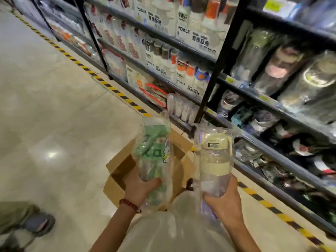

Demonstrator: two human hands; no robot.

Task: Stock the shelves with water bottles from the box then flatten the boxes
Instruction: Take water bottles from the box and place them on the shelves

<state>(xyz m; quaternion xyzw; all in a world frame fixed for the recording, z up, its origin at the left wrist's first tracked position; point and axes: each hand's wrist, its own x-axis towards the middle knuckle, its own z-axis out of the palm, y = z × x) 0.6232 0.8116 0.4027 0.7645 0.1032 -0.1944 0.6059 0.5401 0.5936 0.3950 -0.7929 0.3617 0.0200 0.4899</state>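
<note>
Bottles in both hands, raised above the open box (120, 171) on the floor. Green bottle (154, 157), wrapped in clear plastic, gripped near its base by the left hand (140, 190), fingers curled round it. Cream bottle (215, 160), also in clear wrap, held upright by the right hand (224, 202), clasped round its lower end. Side by side over the box, close but apart. Shelves (269, 106) just right of the box, packed with wrapped bottles. Striped tape (101, 81) on the floor beyond the box, along the shelf foot. Red bracelet (130, 204) on the left wrist.
</note>
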